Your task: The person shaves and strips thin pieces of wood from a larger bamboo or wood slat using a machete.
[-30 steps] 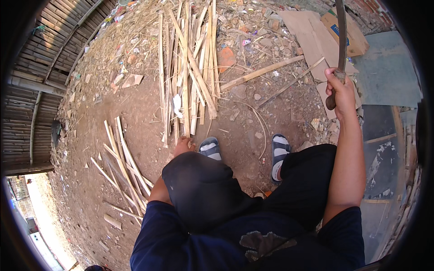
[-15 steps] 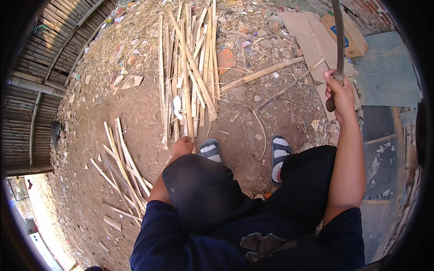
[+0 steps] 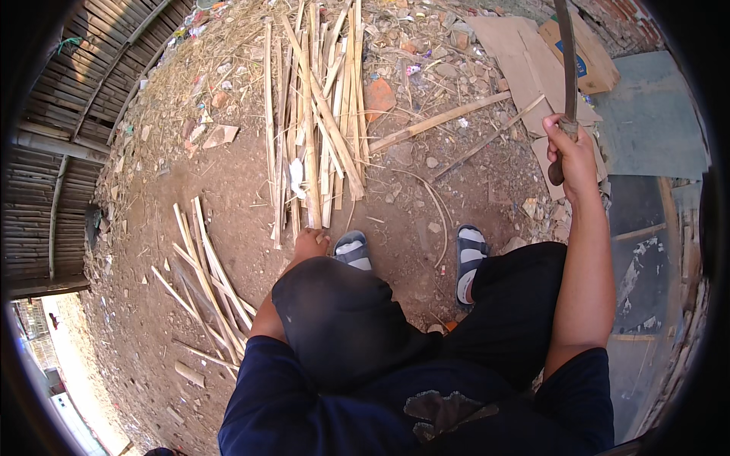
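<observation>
My right hand (image 3: 575,161) is raised at the right, its fingers closed around the dark handle of a machete (image 3: 569,68). The long, dark, narrow blade stands nearly upright and runs to the top edge of the view. Low beside my left knee, my left hand (image 3: 309,244) is closed at the near end of a pale bamboo strip (image 3: 312,190); my knee partly hides that hand. This strip lies along a loose pile of split bamboo strips (image 3: 346,106) on the ground. A white scrap (image 3: 296,178) rests among them.
A smaller heap of bamboo strips (image 3: 209,281) lies at the left. Two longer pieces, one a bamboo slat (image 3: 441,124), slant toward flattened cardboard (image 3: 517,57). A cardboard box (image 3: 597,64) and grey sheets (image 3: 654,118) lie at the right; a bamboo wall (image 3: 57,205) stands left.
The near end of the bamboo strip at my left hand has shifted slightly left. My right hand keeps the machete raised in nearly the same place.
</observation>
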Tool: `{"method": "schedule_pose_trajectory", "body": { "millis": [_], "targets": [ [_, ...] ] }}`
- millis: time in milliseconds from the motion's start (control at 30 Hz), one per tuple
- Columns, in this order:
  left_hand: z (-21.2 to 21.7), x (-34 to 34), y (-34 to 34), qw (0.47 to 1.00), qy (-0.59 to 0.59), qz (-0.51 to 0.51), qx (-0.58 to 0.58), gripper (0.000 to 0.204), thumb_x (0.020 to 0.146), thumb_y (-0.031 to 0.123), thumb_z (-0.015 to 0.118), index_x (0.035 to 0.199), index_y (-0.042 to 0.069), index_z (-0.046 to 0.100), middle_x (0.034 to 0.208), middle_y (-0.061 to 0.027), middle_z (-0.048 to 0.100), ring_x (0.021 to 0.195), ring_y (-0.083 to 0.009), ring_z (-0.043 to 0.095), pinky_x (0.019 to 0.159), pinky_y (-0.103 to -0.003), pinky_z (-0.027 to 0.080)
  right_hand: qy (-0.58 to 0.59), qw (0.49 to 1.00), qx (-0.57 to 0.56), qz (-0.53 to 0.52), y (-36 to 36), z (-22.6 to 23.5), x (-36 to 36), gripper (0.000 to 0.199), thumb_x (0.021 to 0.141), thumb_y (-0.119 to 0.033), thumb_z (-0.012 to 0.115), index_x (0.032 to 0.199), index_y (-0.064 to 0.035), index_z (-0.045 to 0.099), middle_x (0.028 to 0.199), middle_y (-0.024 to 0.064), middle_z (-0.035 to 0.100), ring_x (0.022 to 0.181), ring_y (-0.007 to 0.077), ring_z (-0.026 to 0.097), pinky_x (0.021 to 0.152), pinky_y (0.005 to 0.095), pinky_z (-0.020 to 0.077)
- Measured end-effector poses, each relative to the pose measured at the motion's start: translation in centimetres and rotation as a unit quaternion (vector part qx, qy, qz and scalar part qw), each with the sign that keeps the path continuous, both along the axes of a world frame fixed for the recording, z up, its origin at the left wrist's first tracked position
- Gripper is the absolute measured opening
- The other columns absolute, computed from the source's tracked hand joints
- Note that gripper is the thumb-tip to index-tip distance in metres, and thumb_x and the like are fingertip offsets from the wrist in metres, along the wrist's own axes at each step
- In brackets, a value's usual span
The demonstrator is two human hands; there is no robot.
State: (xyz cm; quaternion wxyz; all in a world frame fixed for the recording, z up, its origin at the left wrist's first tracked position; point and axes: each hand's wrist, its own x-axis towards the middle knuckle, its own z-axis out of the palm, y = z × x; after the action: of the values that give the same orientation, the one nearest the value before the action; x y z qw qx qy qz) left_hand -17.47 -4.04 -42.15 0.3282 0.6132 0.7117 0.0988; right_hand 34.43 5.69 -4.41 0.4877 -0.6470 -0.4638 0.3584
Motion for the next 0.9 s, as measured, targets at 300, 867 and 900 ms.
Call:
{"method": "schedule_pose_trajectory", "body": {
  "millis": [300, 867, 900],
  "targets": [
    [0.7, 0.5, -0.2, 1.000, 0.011, 0.030, 0.000, 0.043, 0.093, 0.036, 0.076, 0.124, 0.007, 0.077, 0.134, -0.0248, 0.061, 0.127, -0.0401, 0.061, 0.110, -0.047, 0.050, -0.002, 1.000, -0.001, 0.001, 0.0, 0.0, -0.2, 0.025, 0.095, -0.028, 0.081, 0.105, -0.0085, 0.071, 0.073, -0.0037, 0.054, 0.063, 0.0076, 0.049, 0.059, 0.0252, 0.0386],
    [0.8, 0.3, -0.7, 0.998, 0.059, -0.031, -0.019, 0.050, 0.092, 0.036, 0.077, 0.137, 0.015, 0.072, 0.147, -0.0239, 0.051, 0.135, -0.0429, 0.055, 0.114, -0.049, 0.047, -0.012, 1.000, -0.002, -0.002, 0.0, -0.3, -0.4, 0.025, 0.097, -0.030, 0.080, 0.107, -0.0093, 0.069, 0.071, -0.0047, 0.052, 0.062, 0.0069, 0.047, 0.058, 0.0246, 0.0370],
    [1.1, 0.3, -0.6, 0.997, 0.059, -0.039, -0.042, 0.052, 0.094, 0.036, 0.075, 0.141, 0.014, 0.069, 0.152, -0.0240, 0.047, 0.139, -0.0433, 0.052, 0.116, -0.049, 0.046, -0.011, 1.000, -0.002, -0.003, 0.0, -0.2, -0.4, 0.026, 0.097, -0.030, 0.080, 0.106, -0.0093, 0.069, 0.071, -0.0047, 0.052, 0.062, 0.0069, 0.047, 0.058, 0.0246, 0.0370]
  ]
}}
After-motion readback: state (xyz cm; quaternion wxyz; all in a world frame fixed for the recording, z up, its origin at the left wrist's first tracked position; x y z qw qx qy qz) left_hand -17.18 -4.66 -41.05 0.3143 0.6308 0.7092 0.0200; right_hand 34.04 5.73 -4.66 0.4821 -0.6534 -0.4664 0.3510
